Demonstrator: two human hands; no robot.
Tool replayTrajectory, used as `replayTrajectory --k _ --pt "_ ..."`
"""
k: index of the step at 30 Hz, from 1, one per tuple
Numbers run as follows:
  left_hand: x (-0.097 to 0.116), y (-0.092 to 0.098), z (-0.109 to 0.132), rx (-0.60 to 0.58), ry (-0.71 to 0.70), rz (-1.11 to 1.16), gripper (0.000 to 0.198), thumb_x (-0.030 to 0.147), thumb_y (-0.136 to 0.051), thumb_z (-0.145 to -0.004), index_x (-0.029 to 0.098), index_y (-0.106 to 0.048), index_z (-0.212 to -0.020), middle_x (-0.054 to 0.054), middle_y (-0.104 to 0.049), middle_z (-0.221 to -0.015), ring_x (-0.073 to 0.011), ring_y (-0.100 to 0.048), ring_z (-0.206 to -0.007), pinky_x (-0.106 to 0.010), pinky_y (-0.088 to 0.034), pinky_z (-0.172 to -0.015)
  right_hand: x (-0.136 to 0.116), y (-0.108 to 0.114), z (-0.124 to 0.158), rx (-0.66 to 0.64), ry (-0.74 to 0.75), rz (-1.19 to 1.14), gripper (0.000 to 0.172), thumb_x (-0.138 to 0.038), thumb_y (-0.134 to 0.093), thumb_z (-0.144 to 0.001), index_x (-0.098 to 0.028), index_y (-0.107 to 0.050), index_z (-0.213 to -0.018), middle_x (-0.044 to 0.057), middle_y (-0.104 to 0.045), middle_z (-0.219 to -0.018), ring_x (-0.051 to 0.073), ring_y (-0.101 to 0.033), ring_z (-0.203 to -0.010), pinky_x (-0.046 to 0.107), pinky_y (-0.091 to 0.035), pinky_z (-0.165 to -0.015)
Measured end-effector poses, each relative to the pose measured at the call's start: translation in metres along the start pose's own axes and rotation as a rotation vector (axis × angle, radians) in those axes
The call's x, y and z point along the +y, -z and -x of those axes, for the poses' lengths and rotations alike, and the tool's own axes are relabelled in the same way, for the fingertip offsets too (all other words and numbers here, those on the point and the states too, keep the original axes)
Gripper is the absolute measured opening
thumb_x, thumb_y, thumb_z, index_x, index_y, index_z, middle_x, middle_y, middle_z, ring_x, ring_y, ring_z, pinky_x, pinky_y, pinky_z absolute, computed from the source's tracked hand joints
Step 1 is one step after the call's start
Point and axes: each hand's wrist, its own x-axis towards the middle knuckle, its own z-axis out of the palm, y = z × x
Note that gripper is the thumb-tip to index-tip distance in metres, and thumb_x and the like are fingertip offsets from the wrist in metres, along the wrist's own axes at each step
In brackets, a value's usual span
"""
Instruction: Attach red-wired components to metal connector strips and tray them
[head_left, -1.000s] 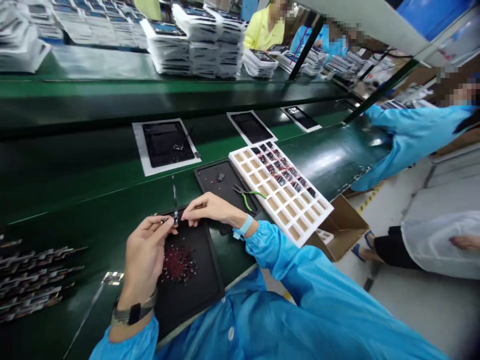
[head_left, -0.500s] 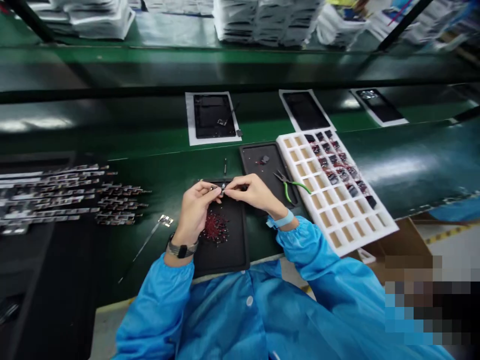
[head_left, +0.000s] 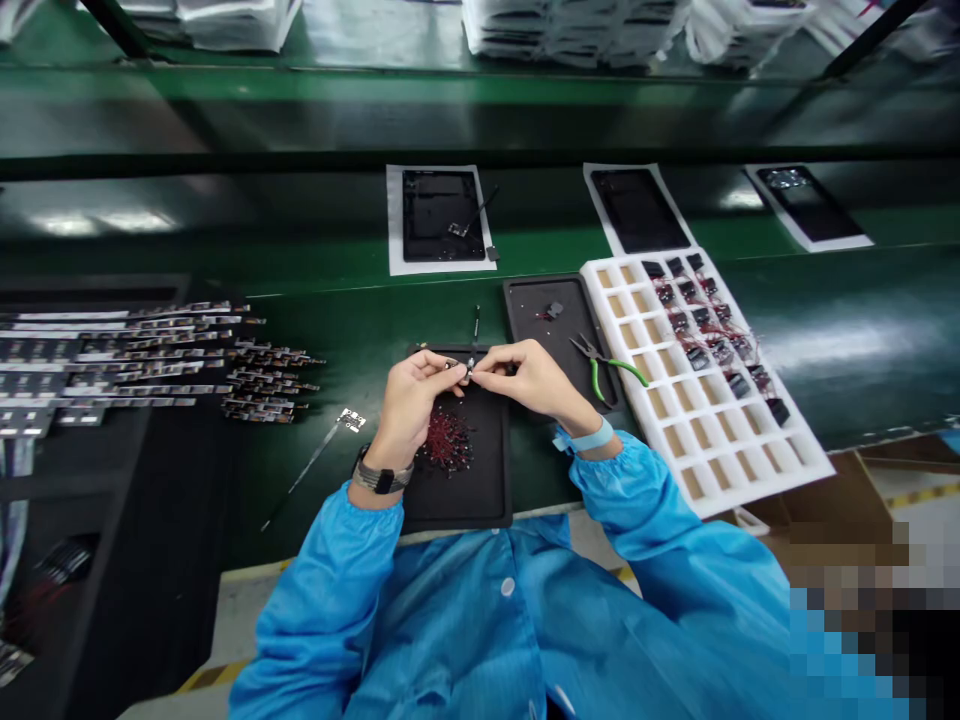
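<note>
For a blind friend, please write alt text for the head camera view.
A person's left hand and right hand pinch a tiny part above a black tray holding a heap of red-wired components. Green-handled pliers rest on a second black tray, beside a white compartment tray of wired modules, all on a green conveyor belt.
</note>
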Motion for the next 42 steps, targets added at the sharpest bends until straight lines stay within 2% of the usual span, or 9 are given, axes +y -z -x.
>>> replayTrajectory --k 9,15,22,33,42 --pt "0.001 -0.001 0.002 0.046 -0.032 -0.073 0.025 0.022 -0.093 -0.063 0.013 -0.071 -0.072 -0.005 -0.074 -0.071 -0.0133 -0.068 -0.062 -0.025 -0.056 -0.062 0.000 -0.001 0.001 -0.016 -0.065 0.009 0.025 -0.035 -0.074 -0.089 -0.012 -0.083 -0.086 0.004 -0.074 -0.072 0.012 -0.055 -0.062 0.025 -0.038 -0.057" --pt "0.004 0.004 0.000 -0.021 0.053 -0.003 0.028 0.024 -0.094 -0.060 0.012 -0.071 -0.070 -0.005 -0.073 -0.069 -0.0135 -0.067 -0.058 -0.025 -0.055 -0.060 -0.002 0.002 0.001 -0.048 -0.092 -0.099 0.027 -0.040 -0.078 -0.087 -0.013 -0.081 -0.086 0.005 -0.075 -0.072 0.015 -0.062 -0.066 0.026 -0.046 -0.062" --pt "0.004 0.007 -0.001 -0.070 0.140 0.064 0.036 0.025 -0.099 -0.056 0.012 -0.069 -0.069 -0.005 -0.074 -0.070 -0.0141 -0.069 -0.060 -0.027 -0.058 -0.065 -0.001 0.003 0.000 -0.069 -0.102 -0.196 0.034 -0.047 -0.083 -0.083 -0.013 -0.080 -0.085 0.005 -0.072 -0.071 0.013 -0.059 -0.063 0.026 -0.045 -0.058" --pt "0.002 0.010 0.000 -0.090 0.142 0.073 0.035 0.024 -0.099 -0.058 0.013 -0.069 -0.070 -0.005 -0.075 -0.070 -0.0142 -0.071 -0.062 -0.026 -0.058 -0.067 -0.004 0.000 0.001 -0.056 -0.158 -0.267 0.035 -0.046 -0.088 -0.077 -0.013 -0.080 -0.083 0.005 -0.072 -0.070 0.011 -0.056 -0.057 0.024 -0.043 -0.050" --pt "0.000 0.008 0.000 -0.079 0.132 0.068 0.035 0.026 -0.099 -0.059 0.013 -0.068 -0.070 -0.005 -0.073 -0.067 -0.0157 -0.071 -0.062 -0.028 -0.058 -0.066 0.004 -0.003 -0.001 -0.067 -0.172 -0.271 0.034 -0.046 -0.088 -0.078 -0.013 -0.081 -0.085 0.006 -0.075 -0.073 0.012 -0.057 -0.057 0.026 -0.045 -0.052"
